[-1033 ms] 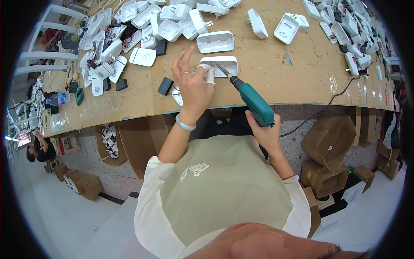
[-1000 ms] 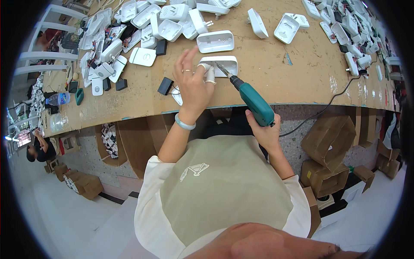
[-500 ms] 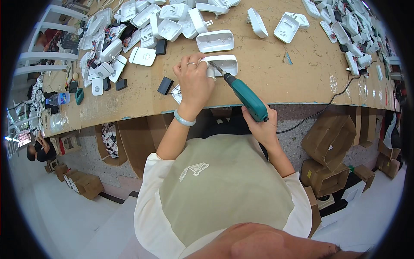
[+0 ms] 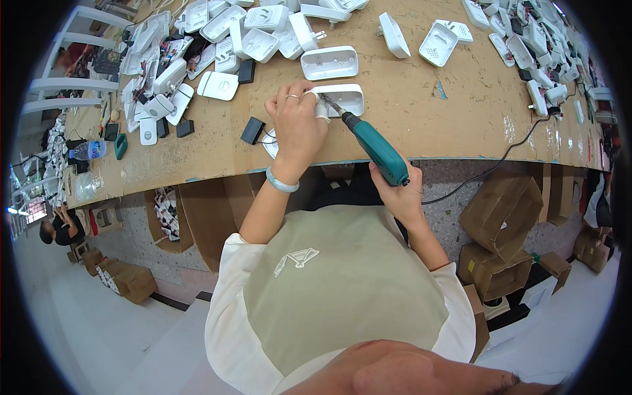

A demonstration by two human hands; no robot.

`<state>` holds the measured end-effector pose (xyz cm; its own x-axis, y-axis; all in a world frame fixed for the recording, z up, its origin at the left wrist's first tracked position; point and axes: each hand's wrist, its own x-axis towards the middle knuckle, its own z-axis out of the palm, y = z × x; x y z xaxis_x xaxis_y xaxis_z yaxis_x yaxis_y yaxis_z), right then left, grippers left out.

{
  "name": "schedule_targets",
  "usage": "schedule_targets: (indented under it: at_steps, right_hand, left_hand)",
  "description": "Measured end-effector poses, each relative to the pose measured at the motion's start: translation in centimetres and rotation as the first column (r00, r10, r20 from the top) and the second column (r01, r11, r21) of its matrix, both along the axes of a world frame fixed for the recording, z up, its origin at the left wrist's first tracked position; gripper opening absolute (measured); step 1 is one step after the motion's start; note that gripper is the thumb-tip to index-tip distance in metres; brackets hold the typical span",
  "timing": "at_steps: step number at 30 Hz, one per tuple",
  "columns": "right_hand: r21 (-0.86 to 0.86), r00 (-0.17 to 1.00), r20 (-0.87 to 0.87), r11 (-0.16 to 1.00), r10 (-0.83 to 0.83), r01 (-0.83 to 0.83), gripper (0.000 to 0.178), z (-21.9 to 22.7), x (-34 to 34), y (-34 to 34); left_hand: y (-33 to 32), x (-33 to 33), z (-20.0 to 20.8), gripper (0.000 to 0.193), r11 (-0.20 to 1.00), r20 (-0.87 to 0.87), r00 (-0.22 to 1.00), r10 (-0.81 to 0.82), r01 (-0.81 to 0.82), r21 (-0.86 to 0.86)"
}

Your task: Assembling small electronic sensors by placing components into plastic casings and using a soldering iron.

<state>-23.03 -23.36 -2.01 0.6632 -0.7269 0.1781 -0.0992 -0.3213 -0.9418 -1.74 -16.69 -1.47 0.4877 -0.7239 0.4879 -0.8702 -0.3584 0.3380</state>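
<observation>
My right hand [image 4: 399, 191] is wrapped round the rear of a teal electric screwdriver [image 4: 378, 153], whose bit points away to the left. The bit's tip reaches into the left end of an open white plastic housing [image 4: 352, 99] lying on the bench. At that same end, my left hand [image 4: 299, 122] grips the housing with curled fingers, close to the bit; pale covers sit on some fingertips. The screw spot itself is hidden by the fingers. Beside my left wrist lie a black box-shaped part [image 4: 252, 130] with a thin wire and a partly covered white piece [image 4: 270, 143].
Another empty white housing [image 4: 329, 63] lies just beyond. Heaps of white plug casings [image 4: 260, 45] fill the far left, and more casings [image 4: 536, 46] the far right. A black cord [image 4: 507, 153] runs over the bench edge. Cardboard boxes [image 4: 503, 214] stand below, right.
</observation>
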Motion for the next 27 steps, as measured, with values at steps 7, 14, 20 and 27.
schedule_targets:
  at_steps: [7,14,20,27]
  right_hand:
    - [-0.001,0.999,-0.046,1.000,0.016,-0.016,0.017,0.21,-0.16,-0.21]
    - [0.008,0.995,-0.095,0.999,0.043,-0.043,0.021,0.88,-0.17,-0.19]
    - [0.000,0.996,-0.082,0.999,0.045,-0.045,0.020,0.47,-0.32,-0.21]
    - [0.007,0.999,-0.038,1.000,0.026,-0.026,0.022,0.61,-0.11,-0.01]
  left_hand:
    - [-0.08,-0.14,0.17,0.014,1.000,0.004,1.000,0.010,-0.010,0.010]
    - [-0.06,-0.08,-0.04,0.012,1.000,0.011,1.000,0.015,-0.015,0.011]
    - [-0.16,-0.13,-0.19,0.012,1.000,0.000,1.000,0.017,-0.017,0.012]
    - [-0.28,-0.18,-0.26,0.014,1.000,-0.011,1.000,0.022,-0.022,0.004]
